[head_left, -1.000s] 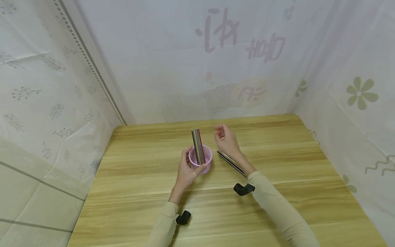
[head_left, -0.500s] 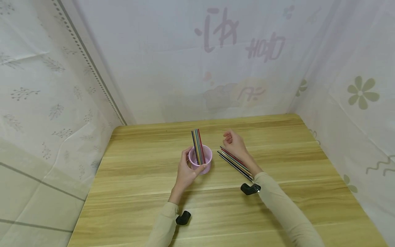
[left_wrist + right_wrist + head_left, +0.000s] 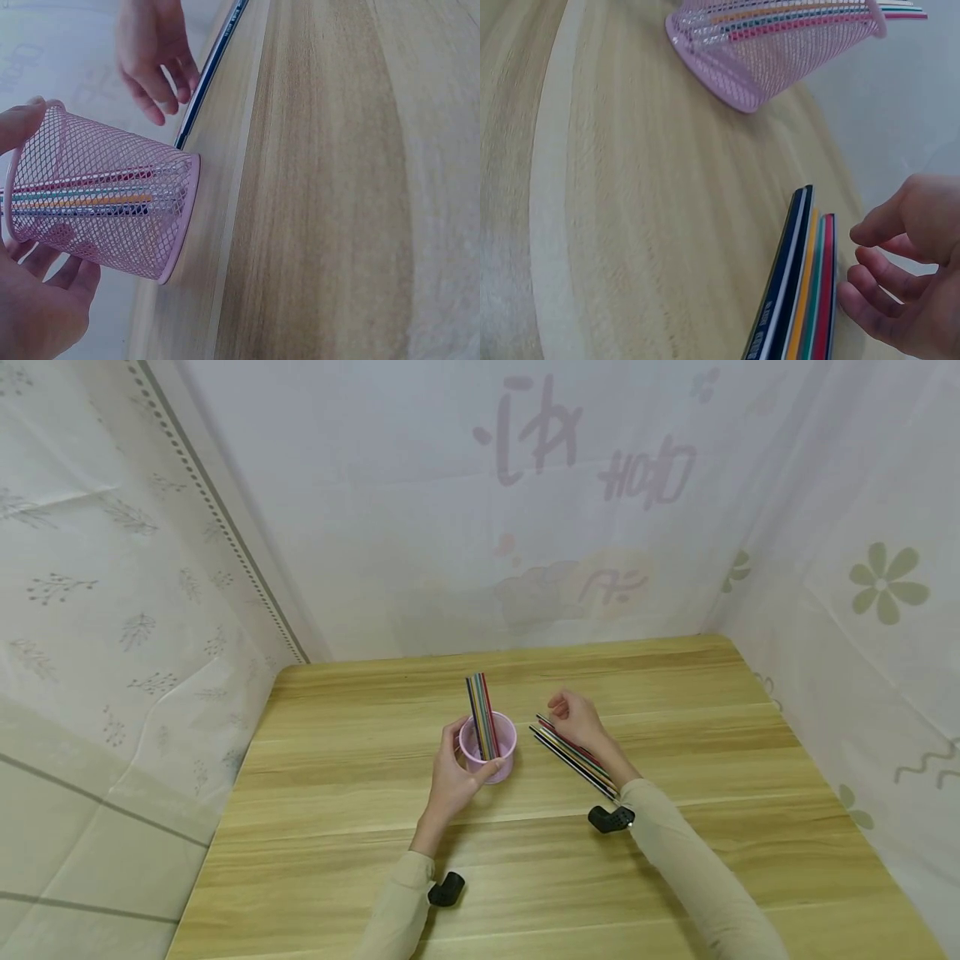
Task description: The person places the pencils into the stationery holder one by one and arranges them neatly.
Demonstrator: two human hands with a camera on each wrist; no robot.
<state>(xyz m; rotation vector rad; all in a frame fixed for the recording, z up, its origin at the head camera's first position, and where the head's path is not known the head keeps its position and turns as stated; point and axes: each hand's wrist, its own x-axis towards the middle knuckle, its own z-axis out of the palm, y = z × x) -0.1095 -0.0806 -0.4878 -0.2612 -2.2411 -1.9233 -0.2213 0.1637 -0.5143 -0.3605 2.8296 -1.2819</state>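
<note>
A pink mesh pencil cup (image 3: 509, 752) stands near the middle of the table, and my left hand (image 3: 452, 781) grips it with fingers and thumb around its sides. Inside, several colored pencils (image 3: 480, 706) lean upright, seen through the mesh in the left wrist view. To the right, a row of colored pencils (image 3: 802, 292) lies side by side on the wood, black, white, yellow, green and red among them. Just beside their far ends hovers my right hand (image 3: 907, 277), fingers loosely bent with a gap between thumb and fingers and nothing visibly held.
The wood-grain table (image 3: 337, 827) extends around both hands, with its far edge against a printed cloth backdrop (image 3: 420, 527). More patterned cloth hangs at the left and right sides. A black wrist device (image 3: 611, 819) sits on the right sleeve, another on the left.
My right hand has moved right and slightly nearer, over the pencils on the table; more of them, including red and green ones, are now visible there. The left hand and cup have stayed put.
</note>
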